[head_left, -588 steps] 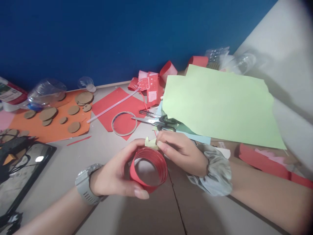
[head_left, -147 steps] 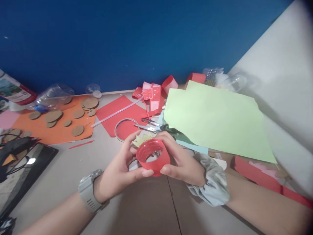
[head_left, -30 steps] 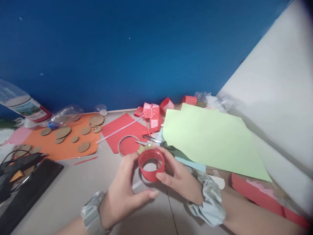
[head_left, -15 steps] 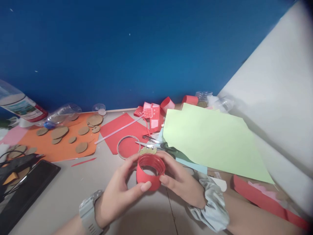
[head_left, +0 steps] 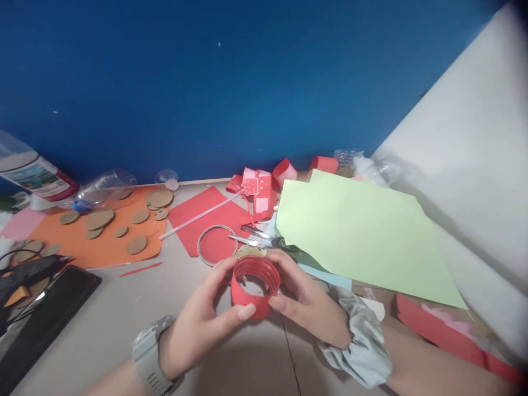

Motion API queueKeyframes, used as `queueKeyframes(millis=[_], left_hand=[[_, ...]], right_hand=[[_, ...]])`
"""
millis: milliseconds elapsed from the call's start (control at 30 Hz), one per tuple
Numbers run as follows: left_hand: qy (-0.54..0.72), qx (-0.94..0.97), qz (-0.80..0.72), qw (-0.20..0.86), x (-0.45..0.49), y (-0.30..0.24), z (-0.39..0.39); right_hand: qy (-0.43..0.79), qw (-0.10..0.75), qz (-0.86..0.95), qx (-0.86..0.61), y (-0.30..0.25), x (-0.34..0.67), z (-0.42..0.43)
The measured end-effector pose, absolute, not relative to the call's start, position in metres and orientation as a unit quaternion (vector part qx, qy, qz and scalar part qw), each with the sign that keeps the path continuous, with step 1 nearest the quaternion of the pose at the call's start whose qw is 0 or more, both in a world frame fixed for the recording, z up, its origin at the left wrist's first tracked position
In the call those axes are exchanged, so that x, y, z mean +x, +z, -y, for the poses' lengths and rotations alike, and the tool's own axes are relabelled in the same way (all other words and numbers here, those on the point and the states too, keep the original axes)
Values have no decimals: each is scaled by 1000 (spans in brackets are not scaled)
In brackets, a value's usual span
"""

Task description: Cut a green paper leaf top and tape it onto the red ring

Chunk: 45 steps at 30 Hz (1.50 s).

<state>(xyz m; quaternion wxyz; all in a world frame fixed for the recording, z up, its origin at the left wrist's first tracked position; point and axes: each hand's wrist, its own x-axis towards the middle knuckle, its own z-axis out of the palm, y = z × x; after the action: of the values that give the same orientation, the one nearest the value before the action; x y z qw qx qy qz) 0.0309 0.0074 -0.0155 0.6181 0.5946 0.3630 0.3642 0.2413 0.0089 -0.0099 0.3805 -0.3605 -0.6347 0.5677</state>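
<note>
Both hands hold a short red paper-wrapped ring [head_left: 252,300], open at the top and ribbed inside. My left hand [head_left: 202,324], with a grey watch at the wrist, curls round its left side, thumb pressed on the front. My right hand [head_left: 307,302], a grey scrunchie at its wrist, wraps the right side. A small pale green spiky paper piece [head_left: 251,252] sticks up at the ring's far rim. Just beyond lie scissors [head_left: 258,242] and a clear plastic ring [head_left: 217,245] on a red sheet [head_left: 210,212].
A large light green sheet [head_left: 363,236] covers the right. An orange sheet [head_left: 99,242] with several brown cardboard discs lies at left, near plastic bottles [head_left: 37,179]. A glue gun [head_left: 28,269] and dark tray [head_left: 45,319] sit far left. Red paper scraps [head_left: 259,190] lie by the blue wall.
Over the last second my left hand closed back round the red ring, thumb onto its front. The ring stayed in place between both hands.
</note>
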Motion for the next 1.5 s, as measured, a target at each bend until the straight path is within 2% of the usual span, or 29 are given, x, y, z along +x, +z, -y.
queueKeyframes(millis=[333,633,933,1133,1500], left_hand=[[368,581,-374,622,34,-15,-9],[378,595,-371,605,33,-13,-9],[357,608,-405,582,36,-13,-13],[330,660,-432,519,38,-10,-14],[535,557,-529,351,32,-5,-21]], right_hand=[[528,380,653,-387,-14,241,-7],[549,372,626,-411,-11,239,-6],[451,362,685,-443,-7,236,-9],[429,345,699,-457,-9,234,-8],[430,364,692,-452,-16,236,-9]])
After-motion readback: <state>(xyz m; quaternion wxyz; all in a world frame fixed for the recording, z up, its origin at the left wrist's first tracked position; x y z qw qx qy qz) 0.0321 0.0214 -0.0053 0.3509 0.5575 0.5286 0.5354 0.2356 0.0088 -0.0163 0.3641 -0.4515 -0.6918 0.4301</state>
